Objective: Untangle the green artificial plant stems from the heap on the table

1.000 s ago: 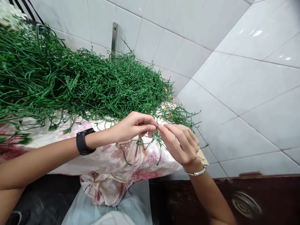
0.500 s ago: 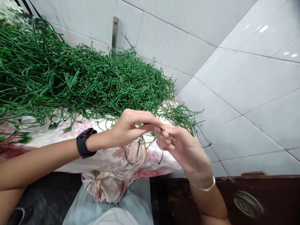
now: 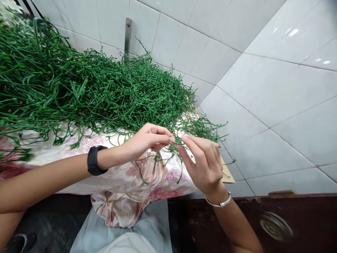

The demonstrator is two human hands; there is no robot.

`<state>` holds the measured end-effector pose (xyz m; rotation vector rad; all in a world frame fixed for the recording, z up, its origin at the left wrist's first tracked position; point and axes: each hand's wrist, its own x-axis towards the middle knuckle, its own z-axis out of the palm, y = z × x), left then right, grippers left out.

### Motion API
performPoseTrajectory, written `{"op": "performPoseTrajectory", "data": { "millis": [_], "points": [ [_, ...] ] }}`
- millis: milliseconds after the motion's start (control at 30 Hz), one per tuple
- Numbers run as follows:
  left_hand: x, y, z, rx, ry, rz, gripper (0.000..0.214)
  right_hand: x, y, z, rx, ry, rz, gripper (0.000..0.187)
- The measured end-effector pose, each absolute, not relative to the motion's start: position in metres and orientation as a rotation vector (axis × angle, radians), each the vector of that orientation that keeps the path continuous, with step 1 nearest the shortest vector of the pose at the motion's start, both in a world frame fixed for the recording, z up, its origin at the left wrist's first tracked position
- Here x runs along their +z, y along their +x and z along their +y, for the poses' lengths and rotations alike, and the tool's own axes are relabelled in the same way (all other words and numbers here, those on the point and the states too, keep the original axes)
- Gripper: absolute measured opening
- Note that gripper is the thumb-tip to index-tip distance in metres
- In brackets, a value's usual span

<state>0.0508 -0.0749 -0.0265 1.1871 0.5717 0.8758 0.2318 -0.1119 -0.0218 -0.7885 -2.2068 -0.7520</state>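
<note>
A big heap of thin green plastic stems (image 3: 105, 91) lies on a flowered cloth (image 3: 126, 175) that hangs over the table edge. My left hand (image 3: 147, 142), with a black watch on its wrist, pinches one green stem (image 3: 158, 163) at the fingertips; the stem's branches dangle below. My right hand (image 3: 204, 163), with a silver bangle on the wrist, meets the left hand's fingertips and pinches the same stem's tip, its other fingers stretched out.
White tiled walls (image 3: 263, 88) close in behind and to the right. A metal bracket (image 3: 128, 33) is fixed to the back wall. A dark wooden surface (image 3: 276, 221) lies at the lower right. Cardboard (image 3: 228, 175) pokes out under the cloth.
My right hand turned from a curled grip back to stretched fingers at the stem tip. The left hand stayed pinched and barely moved.
</note>
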Motion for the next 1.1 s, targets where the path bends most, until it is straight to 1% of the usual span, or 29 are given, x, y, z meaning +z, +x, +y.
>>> {"op": "performPoseTrajectory", "data": {
  "millis": [100,133,167,200,267,367,400,433,467,500,533,600,633,700,767,867,933,1000,1100],
  "points": [
    [-0.028,0.051,-0.075,0.847,1.236,0.57,0.013,-0.027,0.236,-0.108,-0.882,-0.698,-2.243,0.04],
    [-0.028,0.051,-0.075,0.862,1.281,0.577,0.014,-0.029,0.235,-0.108,-0.85,-0.69,-2.237,0.035],
    [-0.028,0.051,-0.075,0.886,1.336,0.586,0.014,-0.03,0.234,-0.108,-0.75,-0.719,-2.218,0.029],
    [-0.029,0.051,-0.076,0.921,1.401,0.595,0.014,-0.03,0.231,-0.109,-0.567,-0.784,-2.182,0.021],
    [-0.029,0.051,-0.079,1.012,1.556,0.61,0.014,-0.028,0.225,-0.11,0.023,-0.955,-2.041,0.004],
    [-0.028,0.051,-0.084,1.146,1.807,0.616,0.015,-0.019,0.219,-0.11,1.081,-1.061,-1.716,0.017],
    [-0.028,0.051,-0.085,1.174,1.863,0.612,0.015,-0.016,0.219,-0.109,1.353,-1.051,-1.611,0.02],
    [-0.028,0.051,-0.086,1.187,1.886,0.615,0.016,-0.014,0.219,-0.109,1.536,-1.035,-1.528,0.02],
    [-0.029,0.052,-0.086,1.183,1.873,0.623,0.016,-0.012,0.219,-0.109,1.613,-1.024,-1.478,0.02],
    [-0.029,0.053,-0.086,1.165,1.827,0.635,0.017,-0.012,0.22,-0.11,1.586,-1.025,-1.47,0.02],
    [-0.03,0.053,-0.086,1.139,1.76,0.648,0.018,-0.013,0.22,-0.111,1.467,-1.035,-1.495,0.018],
    [-0.031,0.055,-0.084,1.088,1.603,0.674,0.019,-0.018,0.219,-0.116,1.083,-1.052,-1.61,0.01],
    [-0.032,0.055,-0.083,1.067,1.53,0.682,0.019,-0.022,0.218,-0.118,0.864,-1.049,-1.685,0.01],
    [-0.033,0.056,-0.081,1.032,1.404,0.675,0.018,-0.03,0.217,-0.121,0.408,-1.011,-1.839,0.033],
    [-0.033,0.057,-0.08,0.986,1.297,0.633,0.015,-0.036,0.218,-0.122,-0.066,-0.94,-1.973,0.048],
    [-0.034,0.056,-0.079,0.908,1.162,0.556,0.011,-0.037,0.223,-0.118,-0.66,-0.807,-2.139,0.049],
    [-0.035,0.055,-0.078,0.85,1.07,0.538,0.012,-0.034,0.228,-0.115,-0.923,-0.682,-2.231,0.044],
    [-0.035,0.054,-0.076,0.774,0.972,0.538,0.019,-0.029,0.234,-0.111,-1.091,-0.527,-2.32,0.039],
    [-0.036,0.052,-0.073,0.639,0.855,0.538,0.03,-0.023,0.241,-0.106,-1.151,-0.339,-2.436,0.032]
  ]
}}
